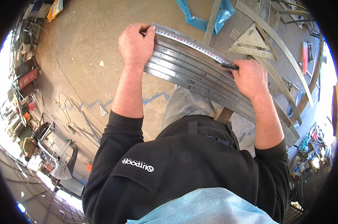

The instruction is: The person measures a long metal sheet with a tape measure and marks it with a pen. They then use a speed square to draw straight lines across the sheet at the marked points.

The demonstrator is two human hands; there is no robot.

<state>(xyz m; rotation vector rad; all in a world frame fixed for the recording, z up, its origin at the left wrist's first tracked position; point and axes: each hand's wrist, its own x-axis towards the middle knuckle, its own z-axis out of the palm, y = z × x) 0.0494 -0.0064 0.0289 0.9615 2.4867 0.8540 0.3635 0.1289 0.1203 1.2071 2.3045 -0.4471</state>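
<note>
Several long grey metal bars (176, 69) lie side by side in front of me, slanting from upper left to lower right, with dark handwritten marks and scribed lines across them. Along the far bar stretches the white blade of a tape measure (193, 46); its case is not visible. At the bars' left end, my left hand (137, 44) is closed, its thumb pressing the blade's end down. My right hand (250, 77) grips a black marker pen (230, 66), whose tip points left at the tape.
Beyond the bars are a triangular set square (251, 42), long flat metal strips (279, 43) and blue plastic sheeting (202, 22). A cable (60, 71) trails across the concrete floor (90, 41) at left. Tools and a red box (27, 78) line the left side.
</note>
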